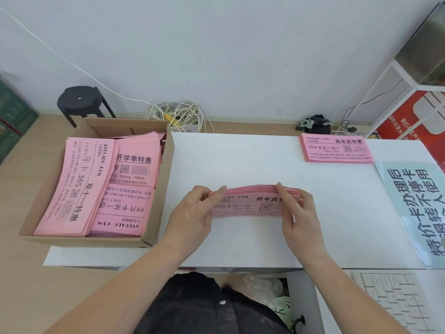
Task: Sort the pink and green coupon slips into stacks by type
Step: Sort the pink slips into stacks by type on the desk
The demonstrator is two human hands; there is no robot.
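Note:
A thick bundle of pink coupon slips (250,206) stands on its long edge on the white table (240,165), at the middle. My left hand (192,215) grips its left end and my right hand (298,210) grips its right end, thumbs at the front. A flat stack of the same pink slips (337,150) lies at the table's far right. A cardboard box (159,189) at the left holds more pink slips (96,186) of mixed print, lying at different angles. No green slips are visible.
A pale blue laminated sign (416,208) lies at the table's right edge. A white keyboard (395,302) sits lower right. Behind the table are a black stool (80,102), a tangle of white cable (180,114) and a white rack (409,92).

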